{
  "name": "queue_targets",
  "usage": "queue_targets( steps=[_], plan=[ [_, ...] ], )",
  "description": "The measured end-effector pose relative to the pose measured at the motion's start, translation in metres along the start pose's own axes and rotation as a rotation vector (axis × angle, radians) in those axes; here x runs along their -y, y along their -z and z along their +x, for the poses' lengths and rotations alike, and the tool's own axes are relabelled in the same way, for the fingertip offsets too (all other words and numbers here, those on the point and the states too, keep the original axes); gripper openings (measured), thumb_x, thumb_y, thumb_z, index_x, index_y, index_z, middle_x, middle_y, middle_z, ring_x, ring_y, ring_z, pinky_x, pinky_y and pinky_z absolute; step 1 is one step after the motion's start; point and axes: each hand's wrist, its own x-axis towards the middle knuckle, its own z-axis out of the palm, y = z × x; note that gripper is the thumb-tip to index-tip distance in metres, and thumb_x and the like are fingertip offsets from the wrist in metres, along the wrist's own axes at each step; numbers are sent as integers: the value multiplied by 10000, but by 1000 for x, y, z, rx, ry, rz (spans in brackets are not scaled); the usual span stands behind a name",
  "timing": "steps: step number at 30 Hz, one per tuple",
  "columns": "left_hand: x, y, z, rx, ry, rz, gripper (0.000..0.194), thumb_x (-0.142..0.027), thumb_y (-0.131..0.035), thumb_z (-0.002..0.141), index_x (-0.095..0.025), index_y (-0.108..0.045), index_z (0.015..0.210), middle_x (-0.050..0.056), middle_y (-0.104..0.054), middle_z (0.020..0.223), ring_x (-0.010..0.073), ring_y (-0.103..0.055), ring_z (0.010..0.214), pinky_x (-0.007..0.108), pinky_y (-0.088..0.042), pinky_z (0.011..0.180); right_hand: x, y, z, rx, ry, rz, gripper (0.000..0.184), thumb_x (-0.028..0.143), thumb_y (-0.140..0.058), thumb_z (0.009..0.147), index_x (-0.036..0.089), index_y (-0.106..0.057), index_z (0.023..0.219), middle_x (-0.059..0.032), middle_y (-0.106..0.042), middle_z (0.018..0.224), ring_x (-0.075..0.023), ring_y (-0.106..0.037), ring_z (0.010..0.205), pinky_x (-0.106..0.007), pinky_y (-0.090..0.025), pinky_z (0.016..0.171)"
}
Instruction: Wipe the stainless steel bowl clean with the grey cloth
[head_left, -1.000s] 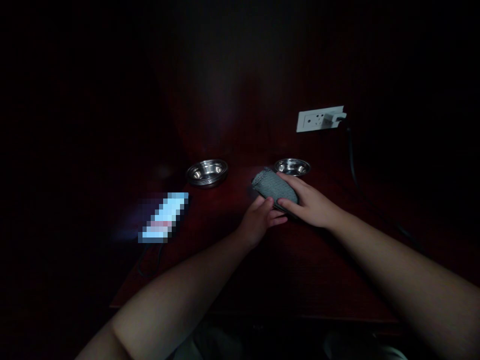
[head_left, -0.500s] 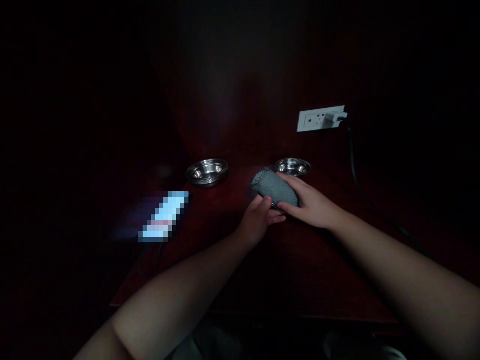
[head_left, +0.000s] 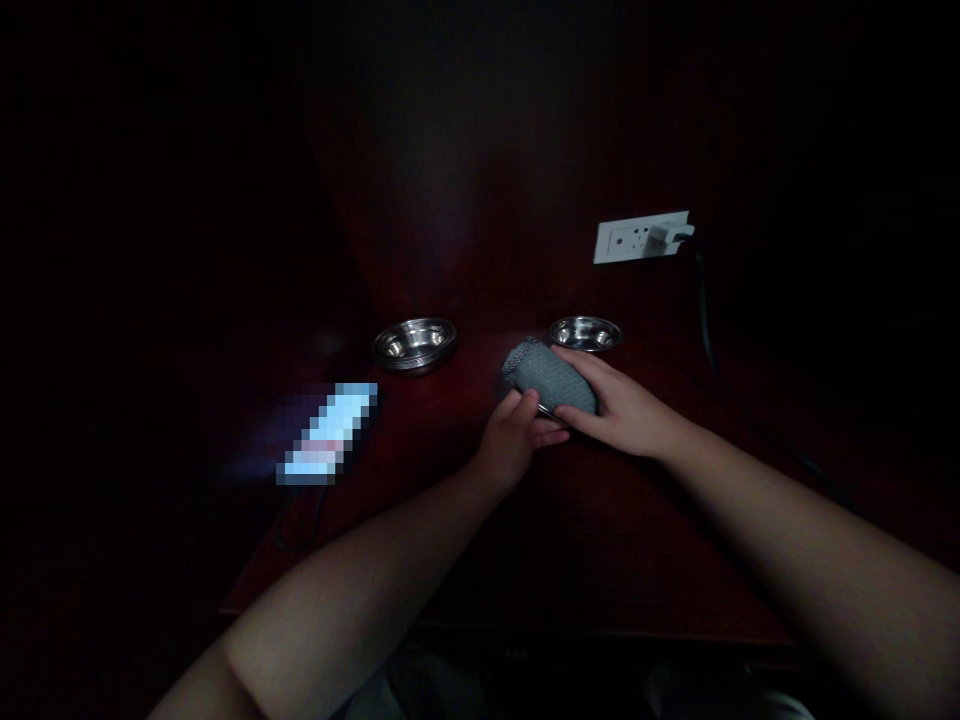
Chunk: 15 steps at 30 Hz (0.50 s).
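Note:
A grey knitted cloth (head_left: 551, 375) is bunched over a shiny, thin-edged metal piece (head_left: 546, 409), of which little more than the rim shows. My right hand (head_left: 607, 405) is closed on the cloth from the right, thumb near that rim and fingers over the far side. From the lower left, my left hand (head_left: 514, 435) pinches the metal edge, thumb on top and fingers underneath. What lies beneath the cloth is hidden. Just beyond my right hand sits a steel bowl (head_left: 585, 333). Farther left stand more steel bowls (head_left: 415, 346), apparently nested in a stack.
A lit phone (head_left: 330, 435), its screen pixelated, is at the left of the dark red table (head_left: 600, 560), with a thin cable below it. On the back wall is a white socket (head_left: 641, 238) with a plug, its black cord (head_left: 705, 310) running down right. The surroundings are very dark.
The cloth and both hands keep nearly the same place. My left hand and the cloth's left end have shifted very slightly left, and a bit more of the metal edge shows.

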Motion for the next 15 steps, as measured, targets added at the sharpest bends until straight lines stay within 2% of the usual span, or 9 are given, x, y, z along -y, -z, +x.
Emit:
queue_targets(
  steps=[8,15],
  plan=[
    [-1,1,1,-26,-10,-28,155,-302,-491,926,-159,-541,959,30,-620,837,113,-633,595,304,-561,661,2,1,1,6,-9,-16,689,412,-623,835,198,-393,1447,-158,-477,1463,-329,-455,1351,-566,-363,1120],
    [-2,0,0,-42,-37,-50,168,-297,-460,941,-152,-542,925,15,-594,798,104,-626,577,265,-550,612,3,1,1,4,-3,-4,669,422,-616,838,221,-399,1438,-146,-493,1447,-335,-470,1336,-582,-371,1108]
  ],
)
